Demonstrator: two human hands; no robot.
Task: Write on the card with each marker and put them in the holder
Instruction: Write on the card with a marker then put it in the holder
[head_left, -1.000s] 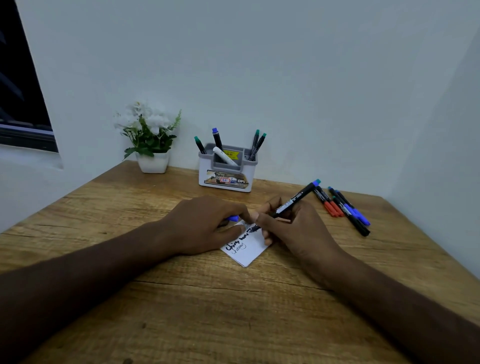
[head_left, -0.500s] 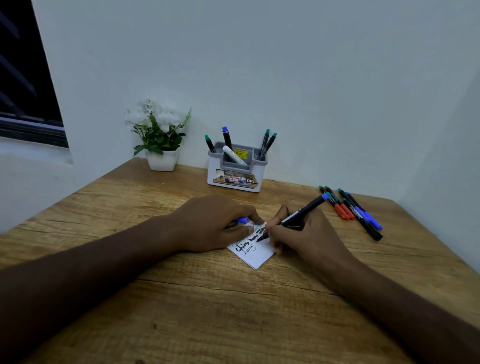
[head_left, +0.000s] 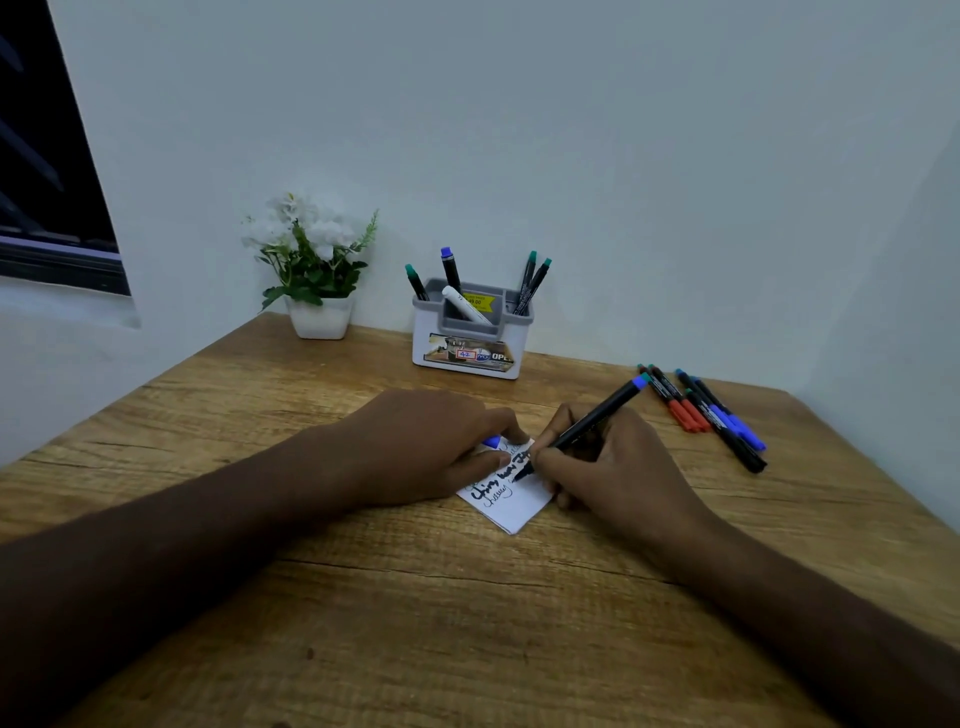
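A small white card (head_left: 511, 501) with dark handwriting lies on the wooden table (head_left: 467, 623). My right hand (head_left: 618, 473) grips a black marker (head_left: 597, 418) with a blue end, its tip touching the card. My left hand (head_left: 431, 447) presses the card's left edge and holds a blue cap (head_left: 492, 442) between its fingers. A grey and white holder (head_left: 470, 338) stands at the back by the wall with several markers upright in it. Several loose markers (head_left: 706, 413), red, blue and black, lie at the right of the table.
A white pot of white flowers (head_left: 314, 270) stands at the back left beside the holder. Walls close the table at the back and right. A dark window (head_left: 47, 156) is at the left.
The view has shifted slightly. My right hand has moved the marker tip along the card, adding to the writing. My left hand stays on the card.
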